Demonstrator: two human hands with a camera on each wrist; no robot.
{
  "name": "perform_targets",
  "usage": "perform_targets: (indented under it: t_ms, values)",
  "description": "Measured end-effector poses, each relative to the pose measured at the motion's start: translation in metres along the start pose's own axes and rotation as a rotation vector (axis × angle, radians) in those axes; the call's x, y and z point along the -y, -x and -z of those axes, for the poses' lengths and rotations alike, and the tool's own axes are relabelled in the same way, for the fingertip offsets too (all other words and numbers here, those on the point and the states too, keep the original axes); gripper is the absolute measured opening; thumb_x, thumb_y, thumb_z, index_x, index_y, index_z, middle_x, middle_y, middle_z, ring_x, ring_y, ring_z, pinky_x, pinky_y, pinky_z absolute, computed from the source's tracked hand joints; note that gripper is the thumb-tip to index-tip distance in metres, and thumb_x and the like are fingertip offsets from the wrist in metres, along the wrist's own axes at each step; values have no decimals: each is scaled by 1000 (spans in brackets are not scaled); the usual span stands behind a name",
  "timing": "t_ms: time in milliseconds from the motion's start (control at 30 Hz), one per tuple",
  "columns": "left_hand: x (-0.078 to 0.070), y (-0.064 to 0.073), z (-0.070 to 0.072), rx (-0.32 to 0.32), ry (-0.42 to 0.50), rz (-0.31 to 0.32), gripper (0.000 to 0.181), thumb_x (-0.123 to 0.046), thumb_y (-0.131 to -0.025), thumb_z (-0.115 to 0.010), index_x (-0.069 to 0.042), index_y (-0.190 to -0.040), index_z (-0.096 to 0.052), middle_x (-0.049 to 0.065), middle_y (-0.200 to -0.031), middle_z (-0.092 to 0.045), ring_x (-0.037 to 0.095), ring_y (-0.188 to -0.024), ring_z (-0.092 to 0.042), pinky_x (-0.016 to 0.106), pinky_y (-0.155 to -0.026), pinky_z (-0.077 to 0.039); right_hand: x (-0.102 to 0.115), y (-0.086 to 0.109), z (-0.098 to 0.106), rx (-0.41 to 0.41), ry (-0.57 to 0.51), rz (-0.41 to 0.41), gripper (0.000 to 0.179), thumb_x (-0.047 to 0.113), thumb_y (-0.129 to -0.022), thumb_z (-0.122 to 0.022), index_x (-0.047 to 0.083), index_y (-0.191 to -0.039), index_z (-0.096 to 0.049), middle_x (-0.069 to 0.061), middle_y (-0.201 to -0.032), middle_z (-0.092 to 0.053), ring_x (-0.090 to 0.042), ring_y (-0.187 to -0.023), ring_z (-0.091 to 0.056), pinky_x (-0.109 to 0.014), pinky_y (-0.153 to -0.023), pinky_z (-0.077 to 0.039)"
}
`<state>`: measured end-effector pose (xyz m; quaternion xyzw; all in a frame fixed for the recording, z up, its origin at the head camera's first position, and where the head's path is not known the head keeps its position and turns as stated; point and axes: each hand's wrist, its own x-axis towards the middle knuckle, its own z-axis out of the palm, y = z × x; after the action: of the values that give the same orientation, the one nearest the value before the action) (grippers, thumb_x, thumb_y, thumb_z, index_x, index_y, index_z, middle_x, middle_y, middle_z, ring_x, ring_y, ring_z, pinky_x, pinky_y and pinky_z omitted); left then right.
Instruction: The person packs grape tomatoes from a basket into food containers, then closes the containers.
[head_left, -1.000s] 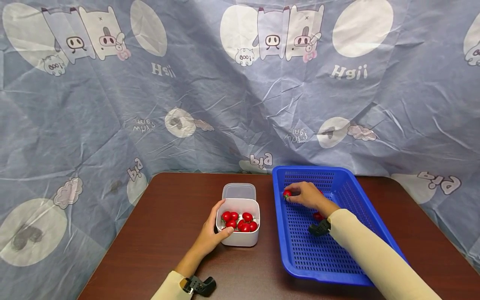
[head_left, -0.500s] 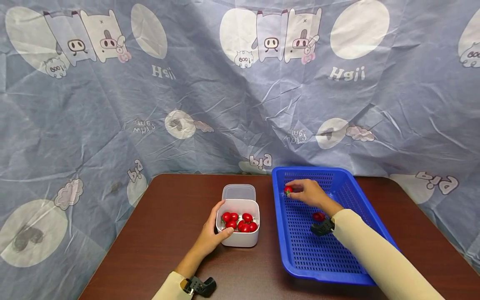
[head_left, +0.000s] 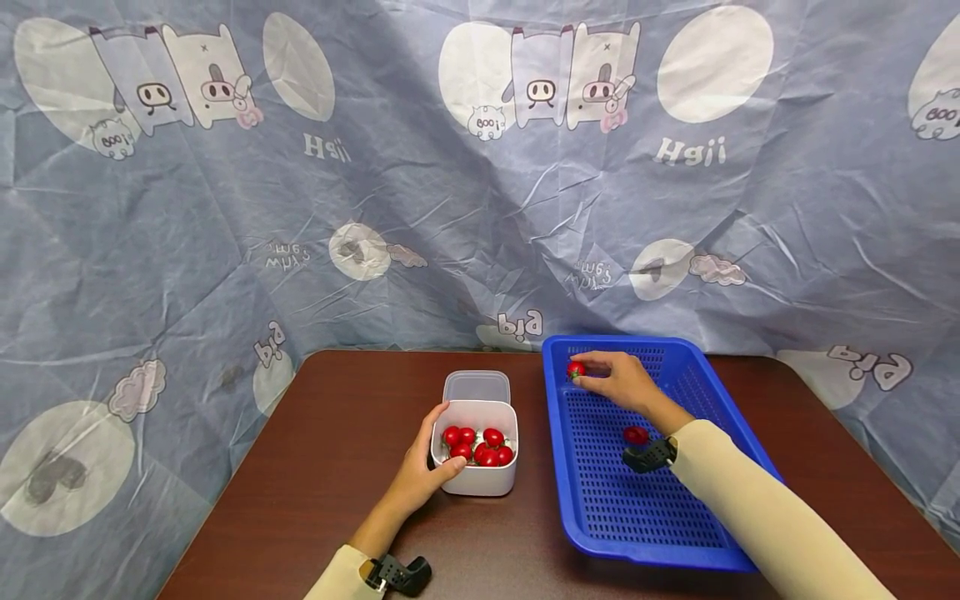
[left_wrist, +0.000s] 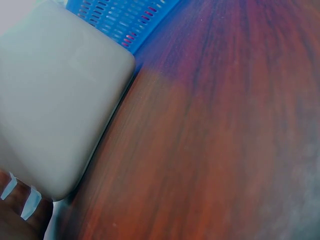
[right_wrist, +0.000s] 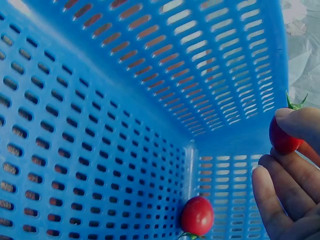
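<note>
My right hand [head_left: 622,382] pinches a small red cherry tomato [head_left: 575,370] by thumb and fingertips over the far left part of the blue basket [head_left: 564,467]. The right wrist view shows that tomato's green stem [right_wrist: 296,105] pointing up. Lower in the same view, another tomato [right_wrist: 197,216] lies in the basket by its wall. My left hand [head_left: 420,467] grips the left side of a white plastic box [head_left: 480,481], thumb at the front rim. Several cherry tomatoes [head_left: 489,457] lie inside the box. The box's wall fills the left of the left wrist view.
Behind the box is a translucent lid [head_left: 477,386]. More red fruit [head_left: 636,435] lies mid-basket, beside my right wrist's camera. All of it stands on a dark brown wooden table [head_left: 322,433], with a patterned blue-grey cloth [head_left: 420,183] hanging behind.
My right hand has moved slightly farther back with the cherry tomato, uncovering red fruit in the basket. The left hand stays on the box.
</note>
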<state>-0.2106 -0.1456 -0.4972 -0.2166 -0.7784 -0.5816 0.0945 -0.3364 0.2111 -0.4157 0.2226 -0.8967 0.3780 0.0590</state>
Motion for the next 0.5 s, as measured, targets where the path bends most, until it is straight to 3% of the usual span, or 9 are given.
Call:
perform_targets:
  t_ms: [167, 500]
  values:
    - [18, 0, -1, -10, -16, 6, 82, -26, -84, -71, -23, -152, -25, 11, -148, -40, 29, -130, -43, 52, -103, -36, 10, 0, 2, -31, -10, 16, 45, 27, -81, -78, 12, -122, -68, -7, -109, -71, -21, -103, -66, -41, -87, -50]
    - [19, -1, -3, -17, -6, 26, 81, -27, -84, -70, -24, -152, -26, 10, -147, -40, 27, -129, -44, 53, -103, -35, 41, 0, -2, -62, -108, 60, 42, 26, -82, -78, 12, -121, -69, -6, -109, -71, -18, -100, -67, -31, -82, -53]
